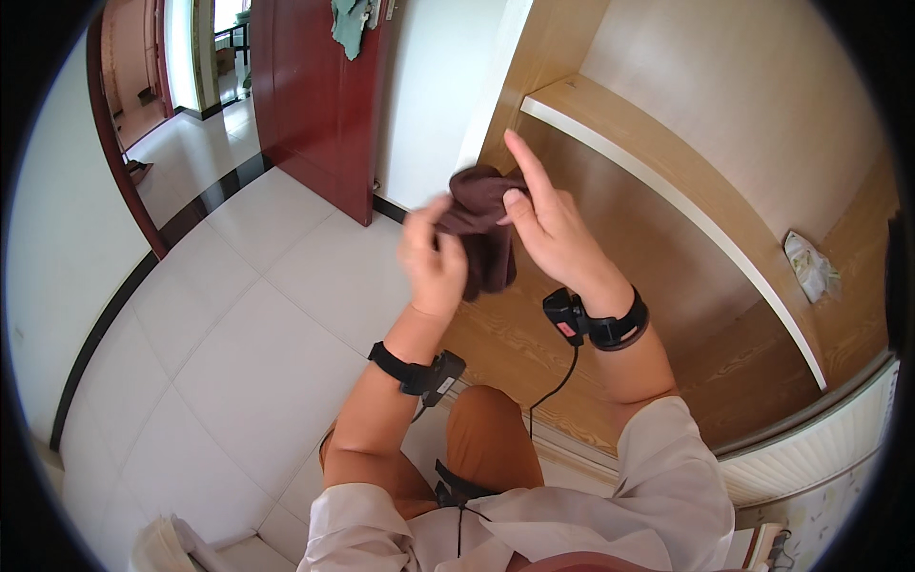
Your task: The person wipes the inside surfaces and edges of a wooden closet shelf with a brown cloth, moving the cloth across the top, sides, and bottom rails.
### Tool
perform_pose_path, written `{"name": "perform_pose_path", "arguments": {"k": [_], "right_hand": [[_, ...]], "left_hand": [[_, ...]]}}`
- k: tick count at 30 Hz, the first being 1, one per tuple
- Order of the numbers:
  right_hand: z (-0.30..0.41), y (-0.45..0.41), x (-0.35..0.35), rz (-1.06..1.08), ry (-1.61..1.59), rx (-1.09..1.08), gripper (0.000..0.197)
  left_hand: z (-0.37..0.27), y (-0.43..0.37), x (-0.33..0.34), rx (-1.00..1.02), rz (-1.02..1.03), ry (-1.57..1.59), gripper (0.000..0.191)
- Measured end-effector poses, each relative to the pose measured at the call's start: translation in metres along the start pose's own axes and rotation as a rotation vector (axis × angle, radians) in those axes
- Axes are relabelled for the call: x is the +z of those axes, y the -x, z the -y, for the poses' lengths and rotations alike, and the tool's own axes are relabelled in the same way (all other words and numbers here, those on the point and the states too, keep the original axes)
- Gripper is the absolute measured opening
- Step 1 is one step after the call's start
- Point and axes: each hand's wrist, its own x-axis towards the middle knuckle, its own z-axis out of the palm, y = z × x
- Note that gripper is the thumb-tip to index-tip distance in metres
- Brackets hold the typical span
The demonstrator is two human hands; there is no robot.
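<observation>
A dark brown cloth (486, 196) hangs bunched between my two hands, in front of the wooden cabinet. My left hand (434, 250), blurred, has its fingers closed on the cloth's left side. On the other side, my right hand (550, 222) pinches the cloth near the thumb, with the index finger pointing out straight. A loose fold of the cloth drops below the hands. Each wrist wears a black strap with a small device and a cable.
The wooden cabinet's shelf (643, 179) with a white edge curves along the right, and a crumpled plastic bag (811, 268) lies on it. A dark red door (318, 100) stands ajar, with a green cloth (349, 25) on its handle. Pale tiles (236, 343) cover the floor.
</observation>
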Motion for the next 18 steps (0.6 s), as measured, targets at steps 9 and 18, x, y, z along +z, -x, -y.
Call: {"name": "perform_pose_path", "arguments": {"k": [9,18], "right_hand": [[-0.038,-0.032,-0.055,-0.564,1.407,-0.297,0.04],[-0.054,-0.034,-0.058,-0.407,1.222,-0.109,0.028]], "left_hand": [[-0.004,-0.053,0.044,0.141,0.106,-0.179,0.047],[0.073,0.089,0.004,-0.028,0.232,-0.12,0.054]]}}
